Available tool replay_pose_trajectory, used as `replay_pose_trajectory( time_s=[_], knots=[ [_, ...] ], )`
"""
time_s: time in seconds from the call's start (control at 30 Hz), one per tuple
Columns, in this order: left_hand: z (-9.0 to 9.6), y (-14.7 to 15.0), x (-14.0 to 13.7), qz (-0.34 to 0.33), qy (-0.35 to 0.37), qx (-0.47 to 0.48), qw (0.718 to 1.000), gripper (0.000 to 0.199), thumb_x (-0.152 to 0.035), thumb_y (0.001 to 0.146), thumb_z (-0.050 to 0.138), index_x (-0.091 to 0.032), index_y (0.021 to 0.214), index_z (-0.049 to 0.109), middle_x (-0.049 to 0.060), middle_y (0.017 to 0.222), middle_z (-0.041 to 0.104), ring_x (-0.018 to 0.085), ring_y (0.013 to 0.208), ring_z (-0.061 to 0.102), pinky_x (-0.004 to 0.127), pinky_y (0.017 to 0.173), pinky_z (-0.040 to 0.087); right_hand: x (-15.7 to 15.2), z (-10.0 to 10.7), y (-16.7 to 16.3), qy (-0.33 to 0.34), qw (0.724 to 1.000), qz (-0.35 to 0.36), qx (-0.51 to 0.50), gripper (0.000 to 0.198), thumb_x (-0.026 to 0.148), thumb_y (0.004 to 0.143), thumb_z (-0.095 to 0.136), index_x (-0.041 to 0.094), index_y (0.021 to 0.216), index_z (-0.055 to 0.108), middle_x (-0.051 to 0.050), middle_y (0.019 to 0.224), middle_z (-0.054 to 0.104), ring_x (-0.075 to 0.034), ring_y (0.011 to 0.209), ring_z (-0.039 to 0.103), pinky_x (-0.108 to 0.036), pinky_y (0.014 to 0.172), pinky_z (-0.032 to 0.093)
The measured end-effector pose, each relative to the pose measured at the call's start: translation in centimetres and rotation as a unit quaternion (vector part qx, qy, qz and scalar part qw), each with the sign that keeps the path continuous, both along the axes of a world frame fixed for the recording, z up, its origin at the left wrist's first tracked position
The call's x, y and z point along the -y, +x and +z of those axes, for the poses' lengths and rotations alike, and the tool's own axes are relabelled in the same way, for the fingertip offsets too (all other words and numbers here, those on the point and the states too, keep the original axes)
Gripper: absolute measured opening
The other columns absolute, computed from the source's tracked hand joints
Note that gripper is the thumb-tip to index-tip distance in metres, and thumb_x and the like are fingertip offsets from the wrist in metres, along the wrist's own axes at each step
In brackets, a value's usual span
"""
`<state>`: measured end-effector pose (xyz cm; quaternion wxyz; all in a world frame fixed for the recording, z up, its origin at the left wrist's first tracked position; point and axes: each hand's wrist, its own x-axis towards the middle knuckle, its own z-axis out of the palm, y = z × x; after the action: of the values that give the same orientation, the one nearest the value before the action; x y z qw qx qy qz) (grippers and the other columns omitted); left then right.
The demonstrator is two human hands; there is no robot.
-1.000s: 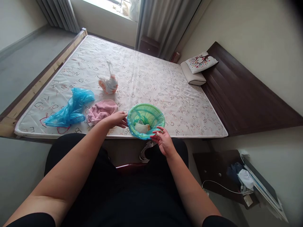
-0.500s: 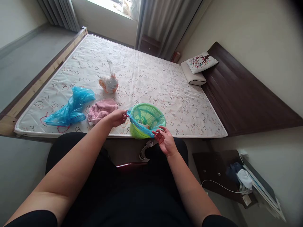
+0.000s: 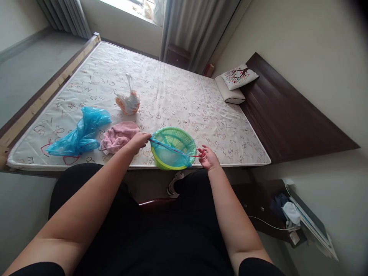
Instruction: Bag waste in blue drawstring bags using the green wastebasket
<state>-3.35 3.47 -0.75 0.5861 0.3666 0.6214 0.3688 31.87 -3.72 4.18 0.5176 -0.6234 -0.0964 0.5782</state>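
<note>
Holding red drawstring (image 3: 194, 156) near letter-printed mattress (image 3: 205, 126)

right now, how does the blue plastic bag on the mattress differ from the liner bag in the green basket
The blue plastic bag lies crumpled on the mattress; the liner bag lines the green basket. The left hand grips the liner bag's edge and the right hand its red drawstring; the blue plastic bag is touched by neither. Both are thin, bluish plastic.
</note>
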Motion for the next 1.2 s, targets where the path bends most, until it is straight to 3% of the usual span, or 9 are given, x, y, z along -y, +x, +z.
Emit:
replay_pose_trajectory(
  time_s=[0.2,0.3,0.4,0.5,0.63,0.73,0.83,1.0,1.2],
  knots=[
    [-0.1,1.1,0.0,-0.020,-0.004,0.013,1.000,0.030,-0.037,0.075,0.080,-0.021,0.066,0.057,-0.001,0.058,0.044,0.012,0.050,0.035,0.026,0.049,0.025,-5.1,-0.5,0.4,-0.013,0.997,0.039,0.067,0.014,0.008,0.093,0.058,0.021,0.096,0.054,-0.002,0.090,0.073,-0.002,0.042,0.035,-0.012,0.036,0.029],
    [0.1,1.3,-0.3,0.021,0.055,-0.017,0.998,0.024,-0.041,0.077,0.077,-0.019,0.077,0.069,0.000,0.063,0.054,0.015,0.058,0.046,0.028,0.057,0.035,-7.0,-0.1,-0.6,0.026,0.990,0.058,0.129,0.026,0.004,0.088,0.059,0.023,0.106,0.059,-0.001,0.104,0.074,-0.002,0.044,0.038,-0.014,0.035,0.025],
    [0.5,1.3,-0.8,0.066,0.152,-0.039,0.985,0.035,-0.048,0.079,0.073,-0.016,0.092,0.081,0.005,0.081,0.073,0.022,0.083,0.063,0.033,0.080,0.049,-8.6,1.1,-1.8,0.077,0.977,0.099,0.170,0.034,0.003,0.082,0.060,0.024,0.108,0.066,0.000,0.123,0.074,-0.002,0.047,0.040,-0.015,0.036,0.028],
    [1.3,1.1,-1.1,0.088,0.224,0.003,0.971,0.046,-0.054,0.081,0.075,-0.015,0.102,0.085,0.012,0.107,0.082,0.029,0.111,0.069,0.039,0.103,0.049,-9.3,3.1,-2.7,0.168,0.945,0.163,0.228,0.039,0.006,0.079,0.057,0.023,0.111,0.070,-0.001,0.138,0.071,-0.001,0.049,0.040,-0.017,0.039,0.033],
    [3.0,0.6,-1.0,0.113,0.266,0.075,0.954,0.043,-0.055,0.085,0.079,-0.019,0.107,0.086,0.012,0.124,0.082,0.031,0.129,0.067,0.042,0.113,0.047,-8.5,5.7,-3.0,0.311,0.868,0.220,0.320,0.040,0.019,0.086,0.060,0.024,0.123,0.073,-0.004,0.144,0.070,-0.002,0.051,0.043,-0.020,0.043,0.040],
    [3.8,0.5,-0.6,0.090,0.255,0.124,0.955,0.045,-0.057,0.086,0.080,-0.020,0.111,0.084,0.014,0.128,0.080,0.032,0.133,0.067,0.045,0.113,0.048,-7.5,6.5,-2.9,0.346,0.850,0.201,0.343,0.036,0.025,0.089,0.062,0.024,0.123,0.074,-0.005,0.143,0.071,-0.002,0.052,0.044,-0.020,0.044,0.041],
    [3.7,1.0,-0.5,0.047,0.202,0.157,0.966,0.049,-0.058,0.086,0.082,-0.018,0.115,0.081,0.017,0.129,0.079,0.032,0.125,0.073,0.046,0.107,0.053,-6.9,6.2,-2.7,0.309,0.869,0.190,0.337,0.037,0.025,0.088,0.062,0.023,0.123,0.073,-0.006,0.144,0.069,-0.002,0.051,0.045,-0.020,0.043,0.041],
    [3.4,1.9,-0.7,0.111,0.212,0.217,0.946,0.041,-0.051,0.094,0.077,-0.017,0.117,0.076,0.017,0.123,0.080,0.028,0.112,0.079,0.038,0.095,0.060,-6.5,5.7,-2.6,0.290,0.877,0.168,0.343,0.046,0.026,0.088,0.062,0.025,0.133,0.069,-0.007,0.151,0.063,-0.002,0.054,0.049,-0.021,0.048,0.048],
    [5.6,1.3,-1.3,0.132,0.213,0.205,0.946,0.028,-0.045,0.103,0.067,-0.020,0.116,0.073,0.014,0.123,0.080,0.024,0.110,0.080,0.032,0.085,0.061,-6.0,7.3,-2.7,0.318,0.858,0.174,0.364,0.042,0.031,0.092,0.060,0.025,0.133,0.069,-0.007,0.151,0.064,-0.008,0.066,0.059,-0.025,0.058,0.052]
  ],
)
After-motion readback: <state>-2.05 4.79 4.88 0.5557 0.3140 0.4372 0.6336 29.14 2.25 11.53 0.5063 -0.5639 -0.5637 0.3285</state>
